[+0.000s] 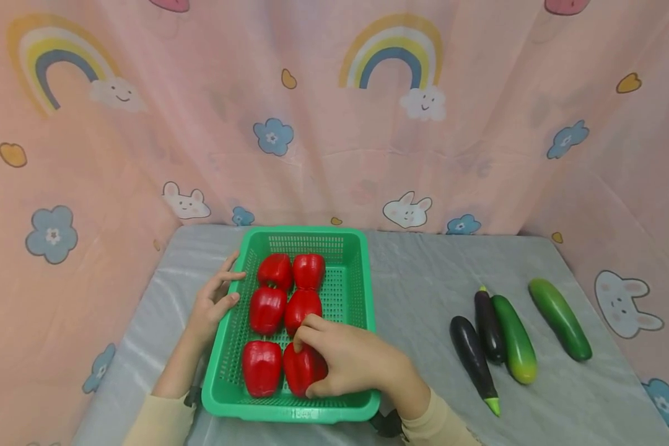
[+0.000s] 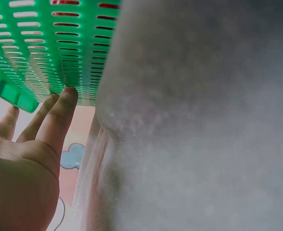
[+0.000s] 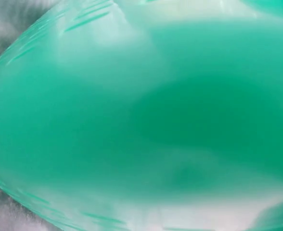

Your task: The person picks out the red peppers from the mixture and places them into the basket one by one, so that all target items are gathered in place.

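A green plastic basket (image 1: 362, 266) holds several red bell peppers, set in two columns. My right hand (image 1: 348, 359) reaches over the basket's right wall and grips the bell pepper (image 1: 303, 370) at the front right, thumb on the near side and fingers over the top. Beside it sits another red pepper (image 1: 262, 368). My left hand (image 1: 212, 303) is at the basket's left wall, fingers extended along it; in the left wrist view the fingertips (image 2: 69, 94) meet the slotted side (image 2: 79, 53). Blurred green basket wall (image 3: 194, 110) fills the right wrist view, hiding the right hand there.
To the right on the grey cloth (image 1: 412, 279) lie two dark eggplants (image 1: 471, 356) (image 1: 489, 328), a green cucumber-like vegetable (image 1: 514, 341) beside them, and a similar one (image 1: 560, 319) farther right. A pink patterned curtain (image 1: 334, 173) hangs behind the table.
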`<state>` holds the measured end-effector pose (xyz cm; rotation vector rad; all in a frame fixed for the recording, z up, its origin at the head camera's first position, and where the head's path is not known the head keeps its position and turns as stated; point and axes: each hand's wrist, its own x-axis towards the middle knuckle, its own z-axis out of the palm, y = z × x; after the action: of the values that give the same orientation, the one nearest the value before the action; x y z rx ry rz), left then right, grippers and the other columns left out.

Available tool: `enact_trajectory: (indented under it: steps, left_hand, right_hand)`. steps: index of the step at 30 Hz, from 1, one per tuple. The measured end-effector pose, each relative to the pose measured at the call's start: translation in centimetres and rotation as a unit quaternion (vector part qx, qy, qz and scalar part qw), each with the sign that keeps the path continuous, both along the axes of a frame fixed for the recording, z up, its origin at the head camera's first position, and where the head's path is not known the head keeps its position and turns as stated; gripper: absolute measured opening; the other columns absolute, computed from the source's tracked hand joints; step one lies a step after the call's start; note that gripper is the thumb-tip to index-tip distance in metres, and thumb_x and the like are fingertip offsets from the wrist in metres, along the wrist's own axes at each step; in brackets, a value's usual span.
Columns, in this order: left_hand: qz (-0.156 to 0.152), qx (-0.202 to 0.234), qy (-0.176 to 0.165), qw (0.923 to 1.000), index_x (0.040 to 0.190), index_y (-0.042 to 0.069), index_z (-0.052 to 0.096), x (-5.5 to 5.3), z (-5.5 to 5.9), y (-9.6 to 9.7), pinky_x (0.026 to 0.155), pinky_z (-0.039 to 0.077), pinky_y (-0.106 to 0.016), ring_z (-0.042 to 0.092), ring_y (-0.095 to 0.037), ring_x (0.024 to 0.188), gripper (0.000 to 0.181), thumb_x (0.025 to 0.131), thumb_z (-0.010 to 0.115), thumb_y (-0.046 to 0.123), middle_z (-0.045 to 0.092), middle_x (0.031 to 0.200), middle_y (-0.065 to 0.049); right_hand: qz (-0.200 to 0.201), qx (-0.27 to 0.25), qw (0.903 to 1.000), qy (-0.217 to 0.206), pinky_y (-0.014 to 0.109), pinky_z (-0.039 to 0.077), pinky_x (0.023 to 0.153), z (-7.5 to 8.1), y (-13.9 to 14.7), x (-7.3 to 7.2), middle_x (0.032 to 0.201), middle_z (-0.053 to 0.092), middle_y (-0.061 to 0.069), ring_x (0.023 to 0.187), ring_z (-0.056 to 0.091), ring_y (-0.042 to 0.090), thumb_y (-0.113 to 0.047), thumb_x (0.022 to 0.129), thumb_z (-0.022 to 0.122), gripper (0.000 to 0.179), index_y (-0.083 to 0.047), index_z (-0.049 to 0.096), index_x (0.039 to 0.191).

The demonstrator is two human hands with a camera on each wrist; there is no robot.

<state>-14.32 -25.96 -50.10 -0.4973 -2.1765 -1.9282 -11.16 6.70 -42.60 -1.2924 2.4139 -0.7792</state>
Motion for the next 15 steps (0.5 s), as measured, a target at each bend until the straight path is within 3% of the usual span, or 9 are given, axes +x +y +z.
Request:
enact_trajectory:
  steps: [4,11,15]
  left_hand:
    - [-0.002,0.004,-0.001,1.0000,0.134,-0.016,0.058,-0.03,0.02,0.10,0.085,0.050,-0.029,0.033,-0.053,0.154,0.035,0.100,0.056,-0.010,0.030,0.177,-0.021]
    - [0.002,0.011,-0.006,0.9999,0.136,-0.015,0.058,-0.06,-0.07,0.08,0.084,0.049,-0.029,0.045,-0.021,0.151,0.035,0.101,0.056,-0.009,0.030,0.177,-0.018]
    - [0.001,0.014,-0.001,0.9999,0.135,-0.017,0.057,-0.04,-0.14,0.08,0.084,0.049,-0.029,0.046,-0.015,0.149,0.035,0.100,0.055,-0.010,0.030,0.177,-0.019]
  right_hand:
    - [-0.004,0.013,0.9997,0.019,0.019,0.055,0.081,-0.05,-0.15,0.08,0.118,0.056,-0.014,0.105,0.060,0.003,-0.037,0.076,0.097,0.054,-0.028,0.063,0.118]
    - [0.012,0.040,0.9971,0.064,0.017,0.053,0.084,-0.03,-0.53,0.09,0.118,0.056,-0.012,0.105,0.058,0.003,-0.042,0.079,0.098,0.059,-0.024,0.067,0.125]
    - [0.009,0.049,0.9964,0.069,0.016,0.052,0.082,-0.20,-0.59,0.19,0.115,0.056,-0.013,0.101,0.058,0.002,-0.045,0.079,0.099,0.060,-0.026,0.067,0.126]
